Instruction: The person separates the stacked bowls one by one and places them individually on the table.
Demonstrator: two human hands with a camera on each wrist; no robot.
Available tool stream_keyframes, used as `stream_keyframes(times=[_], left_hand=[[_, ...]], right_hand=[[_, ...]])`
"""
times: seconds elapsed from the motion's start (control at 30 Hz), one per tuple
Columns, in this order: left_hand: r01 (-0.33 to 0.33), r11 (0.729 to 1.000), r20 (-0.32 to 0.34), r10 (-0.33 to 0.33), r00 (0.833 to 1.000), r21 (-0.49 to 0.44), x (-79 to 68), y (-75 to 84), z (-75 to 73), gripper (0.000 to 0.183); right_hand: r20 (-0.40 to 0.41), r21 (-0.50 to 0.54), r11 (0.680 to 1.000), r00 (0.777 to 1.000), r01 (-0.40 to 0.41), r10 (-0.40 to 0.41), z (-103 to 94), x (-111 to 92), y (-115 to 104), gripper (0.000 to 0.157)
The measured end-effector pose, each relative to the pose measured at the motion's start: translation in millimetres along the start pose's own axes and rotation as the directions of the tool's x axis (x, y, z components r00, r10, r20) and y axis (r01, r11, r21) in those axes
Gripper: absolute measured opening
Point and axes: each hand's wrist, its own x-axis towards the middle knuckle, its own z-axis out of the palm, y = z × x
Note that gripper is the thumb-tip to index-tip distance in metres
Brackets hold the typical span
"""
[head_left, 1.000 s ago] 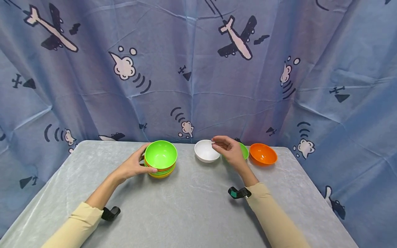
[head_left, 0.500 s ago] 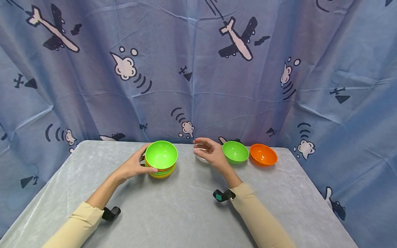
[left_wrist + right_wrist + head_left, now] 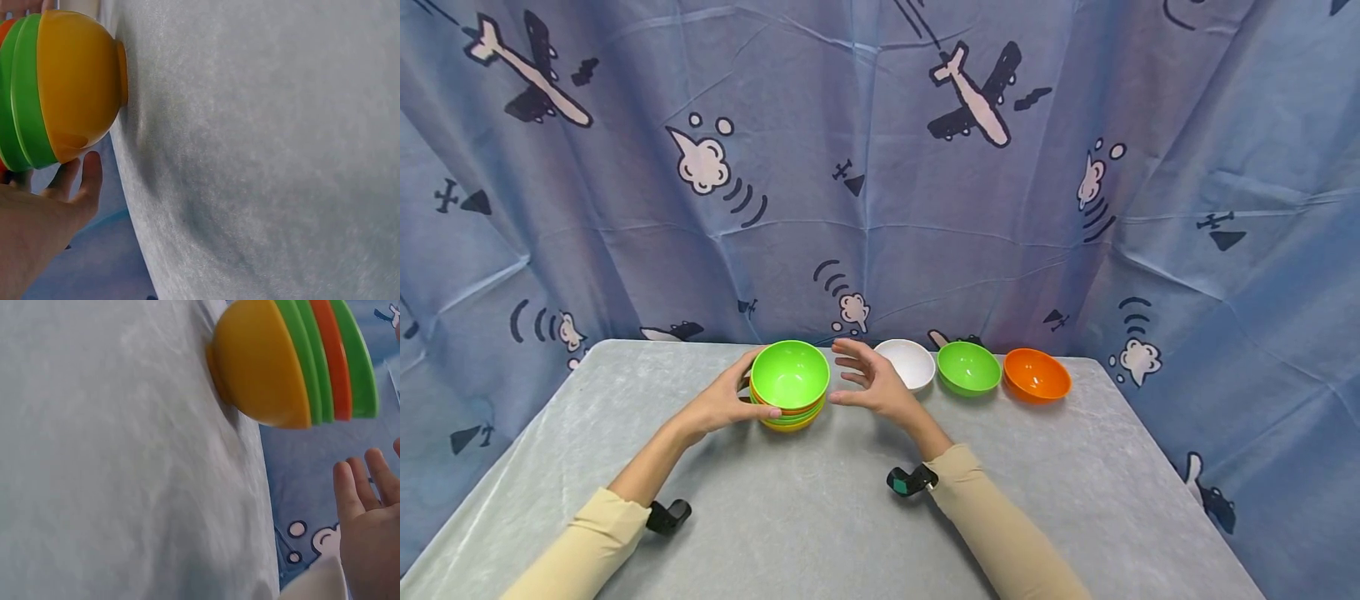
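Observation:
A stack of nested bowls [image 3: 790, 375] stands left of the middle near the table's back, a green one on top. The right wrist view shows the order from the base: a yellow bowl [image 3: 259, 369], two green, an orange and the green top one. My left hand [image 3: 724, 406] grips the stack from its left, thumb across the front and fingers around the back. On the other side my right hand [image 3: 878, 385] faces the stack with spread, loosely bent fingers and nothing in them. A small gap separates its fingertips from the bowls.
Along the back edge to the right stand a white bowl [image 3: 912, 362], partly behind my right hand, a green bowl [image 3: 970, 369] and an orange bowl [image 3: 1037, 375]. A pale cloth covers the table [image 3: 820, 517]. Behind hangs a blue curtain [image 3: 790, 167] printed with airplanes.
My right hand has travelled left, from between the white and green bowls, past the white bowl, to beside the stack, its fingers spreading wider. The left hand and the stack stay put.

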Motion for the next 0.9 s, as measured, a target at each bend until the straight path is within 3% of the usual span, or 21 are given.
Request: stream_keyframes(times=[0.07, 0.3, 0.53, 0.9], left_hand=[[0.001, 1.0, 0.0, -0.001, 1.0, 0.0, 0.3, -0.5, -0.2, 0.093], [0.033, 0.999, 0.021, -0.032, 0.999, -0.005, -7.8, 29.0, 1.3, 0.093], [0.025, 1.0, 0.025, -0.025, 0.999, -0.002, -7.7, 29.2, 1.3, 0.092], [0.023, 1.0, 0.03, -0.023, 0.999, -0.01, -7.6, 26.7, 1.0, 0.092]], right_hand=[[0.012, 0.006, 1.0, 1.0, -0.003, 0.003, 3.0, 2.1, 9.3, 0.082], [0.05, 0.027, 0.998, 0.997, -0.063, 0.061, 17.7, 8.6, 7.0, 0.095], [0.076, -0.006, 0.999, 0.996, -0.053, 0.053, 26.3, 14.3, 13.6, 0.098], [0.043, -0.032, 0.999, 0.998, -0.033, 0.035, 33.9, 16.9, 15.5, 0.095]])
